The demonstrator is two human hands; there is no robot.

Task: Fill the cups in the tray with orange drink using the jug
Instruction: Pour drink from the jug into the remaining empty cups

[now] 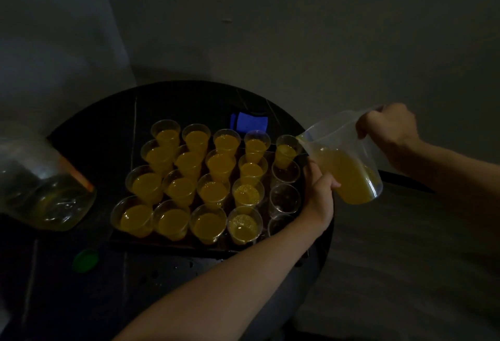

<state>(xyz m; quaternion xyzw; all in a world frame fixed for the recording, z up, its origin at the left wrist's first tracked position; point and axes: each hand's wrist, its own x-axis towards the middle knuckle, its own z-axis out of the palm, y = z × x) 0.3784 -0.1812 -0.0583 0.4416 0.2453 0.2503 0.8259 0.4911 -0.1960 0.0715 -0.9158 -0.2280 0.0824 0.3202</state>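
Clear plastic jug (pixel 349 162), roughly half full of cloudy orange drink (pixel 351 178), tilted with its spout over the rim of the far-right cup (pixel 286 151) on the dark tray (pixel 167 243). The right hand (pixel 389 129) has its fingers curled round the handle at the jug's raised rear. The left hand (pixel 320 194) lies just under the jug, thumb against its wall; its fingers are hidden, so their grip cannot be told. Just beside those fingers stand empty cups (pixel 284 198); farther left of them, filled cups (pixel 216 163).

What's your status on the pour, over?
Pouring: right hand grips jug handle, left hand against its side. Spout over far-right cup, part full. Three empty cups left. Nothing blocking.
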